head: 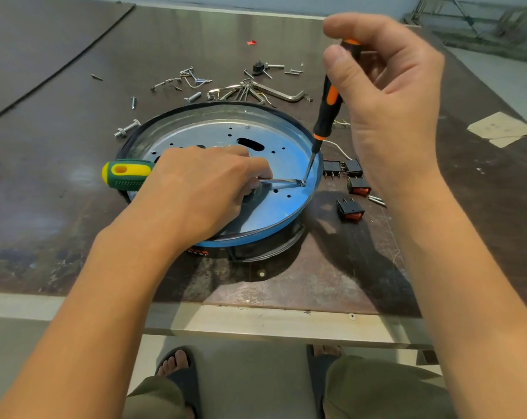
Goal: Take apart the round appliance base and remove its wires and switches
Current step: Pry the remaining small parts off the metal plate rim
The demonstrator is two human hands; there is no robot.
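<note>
The round appliance base [216, 131] sits on the dark table [286, 285], near its front edge. The left hand [201, 189] lies across it, fingers curled round a green-and-yellow screwdriver [126, 175]. Just right lie loose rocker switches [351, 210]. The right hand [389, 95] pinches an orange-and-black screwdriver [327, 113] upright, tip at the base's right rim. Farther off lie bolts [126, 130] and hex keys [274, 92].

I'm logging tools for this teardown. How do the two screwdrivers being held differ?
The green-and-yellow screwdriver has a thick handle; the black-and-orange screwdriver is slim. The green-and-yellow one lies nearly flat in the left hand; the black-and-orange one stands steeply in the right hand. Both tips meet at one spot inside the round base.
</note>
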